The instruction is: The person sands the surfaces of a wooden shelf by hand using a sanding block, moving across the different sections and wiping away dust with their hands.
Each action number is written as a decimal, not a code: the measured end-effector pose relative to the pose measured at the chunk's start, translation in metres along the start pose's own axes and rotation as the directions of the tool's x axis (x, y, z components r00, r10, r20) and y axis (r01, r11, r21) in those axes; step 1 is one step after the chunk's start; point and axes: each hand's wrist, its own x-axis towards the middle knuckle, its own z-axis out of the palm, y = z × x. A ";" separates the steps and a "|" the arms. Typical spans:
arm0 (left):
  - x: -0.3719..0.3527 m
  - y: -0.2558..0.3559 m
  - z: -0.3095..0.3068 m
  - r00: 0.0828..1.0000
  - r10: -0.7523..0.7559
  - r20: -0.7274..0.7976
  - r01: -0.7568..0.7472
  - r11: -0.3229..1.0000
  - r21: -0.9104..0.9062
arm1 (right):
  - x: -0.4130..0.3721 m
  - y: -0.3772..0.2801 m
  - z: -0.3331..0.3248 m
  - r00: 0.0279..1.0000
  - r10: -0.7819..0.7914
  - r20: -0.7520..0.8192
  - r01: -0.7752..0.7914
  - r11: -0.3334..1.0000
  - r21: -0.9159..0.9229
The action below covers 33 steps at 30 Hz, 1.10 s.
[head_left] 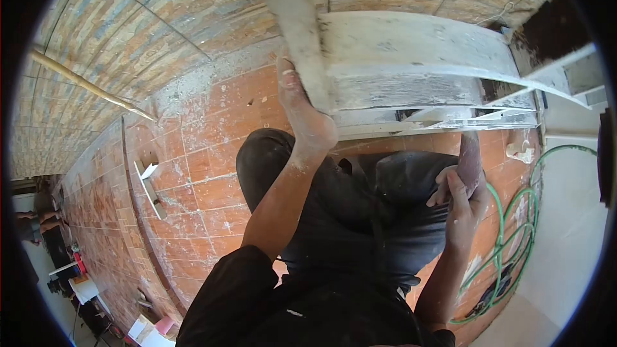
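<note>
My left hand (305,106) grips the edge of a dusty white upright plank (302,38); its fingers are partly hidden by the board. The plank joins a white-coated wooden frame (411,38) with long boards and narrow openings, lying along the wall. My right hand (464,196) is beside my right knee, closed around a long, dusty purplish-brown thing (471,154), whose kind I cannot make out. The thumb lies along it, and its upper end comes close to the frame's lower edge. White dust covers both hands.
A green hose (498,250) lies coiled at the right. Orange floor tiles (212,186) carry white dust. A wooden stick (90,83) leans on the stone-patterned wall at the left. A small white strip (149,189) lies on the floor. Tools and another person's legs (48,222) appear at far left.
</note>
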 end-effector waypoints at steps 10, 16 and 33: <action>0.001 -0.010 -0.014 0.912 0.396 -0.106 -0.351 0.887 0.299 | -0.006 0.024 -0.011 0.984 -0.074 -0.165 0.094 0.988 0.121; -0.001 -0.005 -0.008 0.935 0.315 -0.165 -0.306 0.949 0.075 | -0.005 0.035 -0.015 0.974 -0.074 -0.212 0.096 0.991 0.094; 0.041 -0.012 -0.010 0.994 -0.105 -0.005 0.104 0.980 0.170 | -0.014 0.040 -0.015 0.925 -0.344 -0.162 0.278 0.902 -0.331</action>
